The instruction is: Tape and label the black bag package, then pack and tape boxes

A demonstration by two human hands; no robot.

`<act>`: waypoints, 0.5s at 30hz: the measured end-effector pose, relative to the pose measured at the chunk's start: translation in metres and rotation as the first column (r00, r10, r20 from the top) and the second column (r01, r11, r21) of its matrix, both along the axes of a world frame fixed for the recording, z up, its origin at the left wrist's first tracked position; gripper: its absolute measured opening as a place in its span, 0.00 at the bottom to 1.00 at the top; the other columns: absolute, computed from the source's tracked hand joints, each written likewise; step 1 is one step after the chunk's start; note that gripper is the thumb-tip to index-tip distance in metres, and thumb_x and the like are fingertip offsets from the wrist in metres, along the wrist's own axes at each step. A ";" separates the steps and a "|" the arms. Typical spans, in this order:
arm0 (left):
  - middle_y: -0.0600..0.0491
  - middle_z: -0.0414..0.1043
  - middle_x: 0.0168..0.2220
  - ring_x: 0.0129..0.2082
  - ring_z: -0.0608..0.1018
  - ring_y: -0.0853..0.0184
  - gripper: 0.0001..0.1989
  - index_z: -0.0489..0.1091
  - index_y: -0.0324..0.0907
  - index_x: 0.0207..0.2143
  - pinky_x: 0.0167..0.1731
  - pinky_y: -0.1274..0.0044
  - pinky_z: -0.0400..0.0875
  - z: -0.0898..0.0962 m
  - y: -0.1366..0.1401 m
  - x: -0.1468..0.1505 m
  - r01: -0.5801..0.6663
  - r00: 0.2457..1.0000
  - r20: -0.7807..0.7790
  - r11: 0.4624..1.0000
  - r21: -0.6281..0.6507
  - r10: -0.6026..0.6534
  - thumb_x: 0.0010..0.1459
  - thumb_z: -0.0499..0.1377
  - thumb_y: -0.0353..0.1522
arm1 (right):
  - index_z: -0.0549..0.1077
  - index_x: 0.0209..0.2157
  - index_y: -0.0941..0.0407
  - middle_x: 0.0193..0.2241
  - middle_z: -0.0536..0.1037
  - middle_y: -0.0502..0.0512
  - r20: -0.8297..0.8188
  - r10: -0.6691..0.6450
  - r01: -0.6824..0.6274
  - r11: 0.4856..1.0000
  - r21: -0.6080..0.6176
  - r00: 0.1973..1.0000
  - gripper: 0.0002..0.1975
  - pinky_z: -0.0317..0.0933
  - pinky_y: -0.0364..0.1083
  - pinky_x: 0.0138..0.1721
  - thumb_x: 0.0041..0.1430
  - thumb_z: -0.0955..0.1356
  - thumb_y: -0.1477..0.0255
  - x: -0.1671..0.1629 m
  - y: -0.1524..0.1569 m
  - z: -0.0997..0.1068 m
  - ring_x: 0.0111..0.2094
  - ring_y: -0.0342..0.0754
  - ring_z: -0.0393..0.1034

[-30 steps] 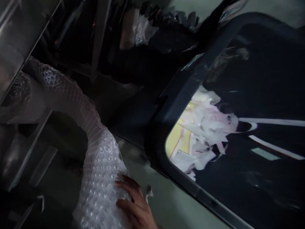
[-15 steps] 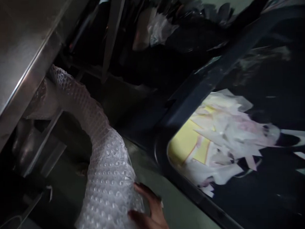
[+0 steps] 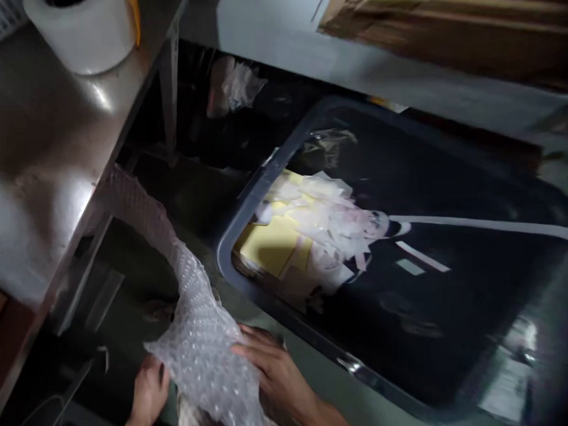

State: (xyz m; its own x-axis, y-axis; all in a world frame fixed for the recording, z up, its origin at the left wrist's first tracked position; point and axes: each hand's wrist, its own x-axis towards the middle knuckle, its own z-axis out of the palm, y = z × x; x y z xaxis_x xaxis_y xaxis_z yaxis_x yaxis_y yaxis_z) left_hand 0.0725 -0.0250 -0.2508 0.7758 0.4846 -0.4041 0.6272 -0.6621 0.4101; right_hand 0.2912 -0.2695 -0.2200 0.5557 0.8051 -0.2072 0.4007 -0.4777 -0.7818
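Observation:
A long strip of clear bubble wrap (image 3: 209,352) comes out from under the metal table and hangs down toward me, widening at its near end. My left hand (image 3: 148,392) is closed at the strip's left corner, fingers curled, with part of the grip hidden. Along the right edge, my right hand (image 3: 277,368) grips the bubble wrap, its fingers lying over the sheet. Beneath the near end shows a pale brownish surface (image 3: 195,418) that I cannot make out.
At left is the metal table (image 3: 53,153) with a large white roll (image 3: 84,36) on it. A dark bin (image 3: 249,289) at right holds paper scraps (image 3: 312,224) and strips. Brown cardboard (image 3: 445,21) lies at the top right.
My view has tilted and shifted, showing more of the table and bin. My left hand has come into view at the bubble wrap's left corner. The near end now spreads between both hands.

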 end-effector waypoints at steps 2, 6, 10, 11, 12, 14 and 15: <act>0.45 0.81 0.38 0.39 0.83 0.57 0.14 0.77 0.44 0.39 0.40 0.67 0.79 0.044 0.027 0.042 0.042 0.986 0.157 0.996 0.076 -0.053 0.68 0.52 0.35 | 0.83 0.40 0.53 0.43 0.86 0.58 0.055 0.099 -0.100 0.994 0.032 0.994 0.16 0.72 0.54 0.58 0.67 0.63 0.74 0.004 0.000 0.021 0.56 0.56 0.77; 0.41 0.66 0.68 0.72 0.59 0.47 0.30 0.66 0.43 0.65 0.70 0.49 0.50 0.125 0.056 0.174 0.575 0.778 0.198 0.802 0.159 -0.597 0.60 0.55 0.27 | 0.81 0.42 0.50 0.47 0.85 0.53 0.143 0.251 -0.265 0.960 0.087 0.957 0.14 0.70 0.56 0.59 0.67 0.63 0.75 0.006 -0.006 0.071 0.58 0.56 0.75; 0.49 0.82 0.45 0.59 0.75 0.53 0.15 0.80 0.46 0.42 0.72 0.52 0.41 0.165 0.062 0.263 0.867 0.491 -0.026 0.491 -0.085 -0.871 0.56 0.57 0.26 | 0.81 0.44 0.48 0.49 0.84 0.52 0.112 0.273 -0.283 0.955 0.090 0.956 0.15 0.72 0.54 0.56 0.67 0.63 0.74 0.016 -0.021 0.133 0.53 0.54 0.78; 0.49 0.83 0.40 0.52 0.80 0.55 0.11 0.80 0.44 0.37 0.70 0.56 0.50 0.171 0.065 0.273 0.873 0.469 -0.070 0.474 -0.113 -0.880 0.56 0.57 0.27 | 0.81 0.46 0.48 0.52 0.83 0.55 0.084 0.201 -0.207 0.975 0.077 0.976 0.18 0.73 0.52 0.55 0.67 0.62 0.75 0.021 -0.021 0.150 0.52 0.53 0.79; 0.49 0.82 0.38 0.46 0.81 0.57 0.10 0.79 0.43 0.34 0.66 0.60 0.60 0.177 0.068 0.278 0.871 0.469 -0.105 0.479 -0.113 -0.877 0.56 0.57 0.27 | 0.80 0.51 0.49 0.55 0.81 0.57 0.059 0.096 -0.100 0.993 0.064 0.994 0.20 0.73 0.51 0.55 0.67 0.60 0.75 0.026 -0.016 0.166 0.53 0.52 0.78; 0.47 0.82 0.38 0.40 0.82 0.58 0.09 0.78 0.42 0.34 0.52 0.66 0.71 0.191 0.075 0.281 0.857 0.499 -0.139 0.511 -0.064 -0.855 0.55 0.57 0.28 | 0.70 0.64 0.53 0.63 0.74 0.62 0.048 -0.152 0.151 0.988 0.011 0.987 0.26 0.69 0.53 0.60 0.68 0.60 0.73 0.037 0.008 0.197 0.60 0.53 0.73; 0.46 0.82 0.39 0.39 0.82 0.58 0.09 0.77 0.42 0.34 0.46 0.69 0.72 0.200 0.078 0.281 0.855 0.506 -0.153 0.517 -0.044 -0.849 0.56 0.56 0.28 | 0.63 0.69 0.57 0.66 0.70 0.65 0.059 -0.229 0.232 0.972 -0.042 0.972 0.30 0.66 0.56 0.64 0.67 0.63 0.69 0.042 0.028 0.209 0.65 0.56 0.67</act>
